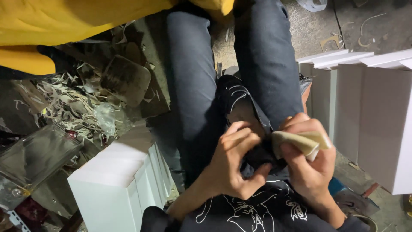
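A dark slip-on shoe [238,103] with pale stitched lines lies between my jeans-clad knees, toe pointing away. My left hand [234,161] grips its heel end, fingers curled over the rim. My right hand [307,161] pinches a folded beige cloth [305,141] and presses it against the side of the shoe near the opening. The heel of the shoe is hidden under both hands.
White upright boxes [369,107] stand in a row at the right. Another stack of white boxes [120,176] sits at the lower left. Leather scraps and offcuts [73,107] litter the floor at the left, beside a clear plastic box [34,157]. A yellow cloth [64,21] hangs across the top.
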